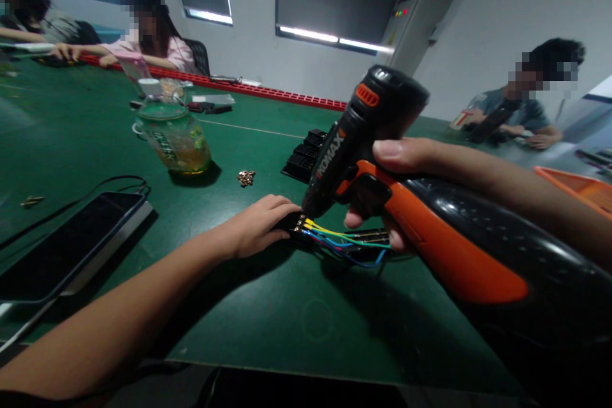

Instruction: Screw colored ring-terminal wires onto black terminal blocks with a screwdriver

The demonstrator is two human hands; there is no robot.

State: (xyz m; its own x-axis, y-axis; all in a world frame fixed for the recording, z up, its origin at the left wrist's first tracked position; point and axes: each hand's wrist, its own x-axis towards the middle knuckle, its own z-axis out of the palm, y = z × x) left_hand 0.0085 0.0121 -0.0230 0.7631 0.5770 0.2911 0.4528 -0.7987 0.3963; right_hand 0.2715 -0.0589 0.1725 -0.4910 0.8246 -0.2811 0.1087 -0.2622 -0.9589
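Observation:
In my right hand is an orange and black cordless screwdriver, its nose pointing down and left. The tip meets a small black terminal block with brass-coloured screws. My left hand grips the block's left end between thumb and fingers. Yellow, blue, red and green wires run from the block's right side toward a dark part lying under the screwdriver's handle. Whether the bit sits in a screw is hidden by the nose.
A pile of brass screws lies beyond my left hand, near black plastic parts. A jar of amber drink and a phone with cables are on the left. An orange basket stands at right. Other people sit around the green table.

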